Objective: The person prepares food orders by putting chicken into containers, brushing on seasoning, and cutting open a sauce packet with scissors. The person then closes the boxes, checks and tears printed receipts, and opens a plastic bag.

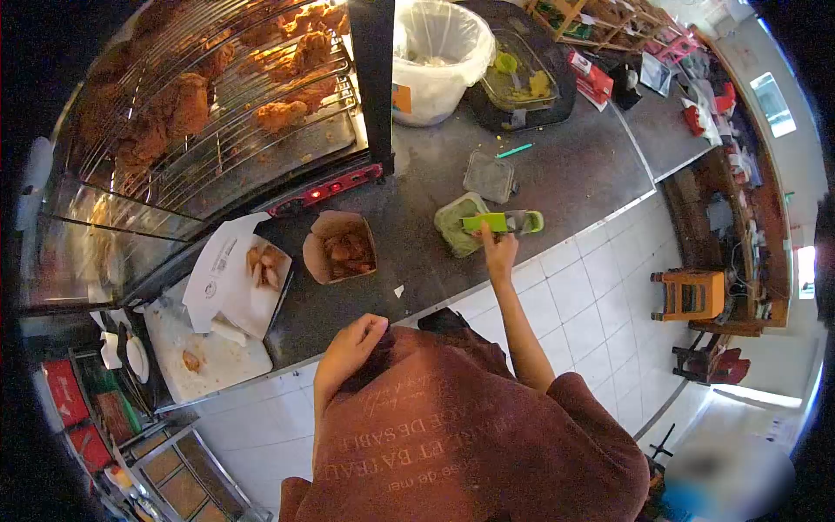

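Observation:
My right hand (500, 250) grips a lime-green and clear plastic piece (485, 223) whose exact kind I cannot make out. It is held over a clear tub (452, 246) with pale green contents, near the counter's front edge. Just behind the tub lies a clear lid (489, 177). My left hand (350, 348) is beside my brown shirt (444, 435), its fingers loosely curled and nothing visible in them. On the counter beyond it stands an open cardboard box (342, 252) of fried chicken pieces. Left of that, a white-and-brown carton (230, 274) holds more pieces.
A lit glass warming cabinet (209, 113) with fried chicken on racks fills the back left. Behind the tub are a lined white bucket (435, 61), a black container (522, 74) and a teal stick (515, 150). A white board (209, 365) is at left; an orange stool (696, 296) at right.

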`<state>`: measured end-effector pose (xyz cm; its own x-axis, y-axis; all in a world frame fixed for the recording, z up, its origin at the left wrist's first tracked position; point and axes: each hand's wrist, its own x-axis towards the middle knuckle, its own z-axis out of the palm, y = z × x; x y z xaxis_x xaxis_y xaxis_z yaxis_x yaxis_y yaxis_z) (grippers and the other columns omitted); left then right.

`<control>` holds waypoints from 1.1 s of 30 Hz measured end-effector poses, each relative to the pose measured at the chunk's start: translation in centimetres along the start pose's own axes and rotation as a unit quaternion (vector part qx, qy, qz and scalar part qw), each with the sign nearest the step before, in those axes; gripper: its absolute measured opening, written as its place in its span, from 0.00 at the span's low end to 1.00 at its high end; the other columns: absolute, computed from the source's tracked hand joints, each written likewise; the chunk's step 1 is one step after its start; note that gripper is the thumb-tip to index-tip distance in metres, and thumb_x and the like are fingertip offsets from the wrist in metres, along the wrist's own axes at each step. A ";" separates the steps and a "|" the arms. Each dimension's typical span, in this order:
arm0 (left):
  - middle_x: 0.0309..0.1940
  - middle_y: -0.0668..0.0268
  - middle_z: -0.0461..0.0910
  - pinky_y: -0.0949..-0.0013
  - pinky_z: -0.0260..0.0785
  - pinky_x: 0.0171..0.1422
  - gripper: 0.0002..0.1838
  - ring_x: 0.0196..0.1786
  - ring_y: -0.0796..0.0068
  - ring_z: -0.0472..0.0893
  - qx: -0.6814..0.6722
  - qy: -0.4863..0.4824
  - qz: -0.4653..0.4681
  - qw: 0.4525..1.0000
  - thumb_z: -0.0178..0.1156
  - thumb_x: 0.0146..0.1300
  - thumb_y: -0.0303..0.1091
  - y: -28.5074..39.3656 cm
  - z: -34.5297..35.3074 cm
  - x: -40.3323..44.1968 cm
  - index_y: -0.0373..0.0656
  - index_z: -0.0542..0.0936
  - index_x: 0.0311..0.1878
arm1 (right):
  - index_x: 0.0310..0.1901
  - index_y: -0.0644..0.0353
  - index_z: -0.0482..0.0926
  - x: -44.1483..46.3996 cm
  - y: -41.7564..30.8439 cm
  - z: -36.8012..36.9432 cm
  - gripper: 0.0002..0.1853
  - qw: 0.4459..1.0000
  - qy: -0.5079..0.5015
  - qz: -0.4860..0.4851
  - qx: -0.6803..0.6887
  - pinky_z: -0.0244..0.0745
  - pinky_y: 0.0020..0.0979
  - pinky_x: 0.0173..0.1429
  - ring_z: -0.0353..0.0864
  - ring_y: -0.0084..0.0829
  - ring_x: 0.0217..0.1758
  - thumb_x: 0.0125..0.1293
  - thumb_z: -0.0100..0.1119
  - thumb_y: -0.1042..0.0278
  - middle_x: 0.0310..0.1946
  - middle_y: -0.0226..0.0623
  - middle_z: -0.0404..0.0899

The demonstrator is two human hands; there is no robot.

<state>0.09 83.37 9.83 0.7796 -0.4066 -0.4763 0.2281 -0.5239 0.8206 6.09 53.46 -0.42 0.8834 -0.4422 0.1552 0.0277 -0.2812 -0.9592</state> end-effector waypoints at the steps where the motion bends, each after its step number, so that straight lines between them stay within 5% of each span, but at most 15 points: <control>1: 0.36 0.56 0.78 0.68 0.67 0.46 0.19 0.41 0.64 0.77 -0.007 0.001 -0.010 1.000 0.46 0.65 0.45 0.0 0.0 0.1 0.35 0.74 0.42 | 0.38 0.71 0.75 0.0 -0.5 0.1 0.10 0.999 0.008 0.014 0.049 0.76 0.26 0.36 0.79 0.26 0.31 0.63 0.52 0.70 0.33 0.39 0.79; 13: 0.37 0.58 0.78 0.70 0.67 0.42 0.16 0.39 0.68 0.77 0.011 0.050 0.025 0.998 0.49 0.64 0.42 -2.2 -1.6 0.0 0.38 0.73 0.46 | 0.44 0.65 0.68 0.2 2.1 -0.8 0.10 0.943 0.131 0.090 0.293 0.79 0.29 0.35 0.79 0.29 0.31 0.63 0.50 0.72 0.37 0.43 0.77; 16: 0.38 0.55 0.77 0.68 0.68 0.43 0.18 0.41 0.68 0.77 -0.069 0.175 -0.096 0.977 0.50 0.63 0.41 -2.4 -2.0 0.7 0.37 0.70 0.49 | 0.47 0.63 0.65 0.1 2.5 -1.2 0.13 0.918 0.148 0.117 0.349 0.79 0.29 0.35 0.79 0.31 0.31 0.63 0.51 0.72 0.39 0.45 0.76; 22: 0.31 0.53 0.77 0.63 0.68 0.42 0.23 0.32 0.60 0.76 -0.009 0.499 0.169 0.850 0.50 0.63 0.45 -7.8 -2.0 7.2 0.31 0.67 0.48 | 0.46 0.61 0.65 -0.3 -2.4 1.2 0.11 0.906 0.082 0.148 0.388 0.79 0.27 0.37 0.79 0.29 0.33 0.63 0.50 0.72 0.40 0.47 0.76; 25: 0.26 0.51 0.75 0.61 0.67 0.39 0.24 0.29 0.54 0.75 -0.037 0.368 0.047 0.928 0.49 0.63 0.48 -6.9 -3.0 6.8 0.31 0.69 0.43 | 0.44 0.63 0.67 -1.3 -7.0 5.1 0.09 0.897 -0.008 0.179 0.404 0.79 0.27 0.38 0.78 0.27 0.34 0.64 0.49 0.72 0.42 0.47 0.76; 29: 0.23 0.48 0.74 0.59 0.64 0.32 0.19 0.28 0.51 0.74 -0.013 0.348 0.013 0.937 0.45 0.65 0.43 -7.5 -2.8 7.1 0.33 0.72 0.33 | 0.43 0.65 0.69 -3.6 -9.1 10.6 0.09 0.909 -0.121 0.155 0.366 0.78 0.28 0.38 0.78 0.27 0.33 0.64 0.49 0.71 0.42 0.48 0.76; 33: 0.20 0.46 0.70 0.58 0.61 0.29 0.17 0.26 0.46 0.72 0.027 0.371 0.073 0.925 0.44 0.66 0.40 -6.7 -2.2 6.2 0.34 0.70 0.31 | 0.41 0.68 0.71 -3.2 -8.8 11.7 0.09 0.949 -0.107 0.081 0.285 0.79 0.28 0.37 0.78 0.27 0.31 0.64 0.49 0.71 0.41 0.49 0.77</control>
<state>4.72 86.04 2.07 0.9903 0.1389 0.0024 0.0749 -0.5488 0.8326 8.46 67.31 4.79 0.9710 -0.2390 0.0013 0.0775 0.3097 -0.9477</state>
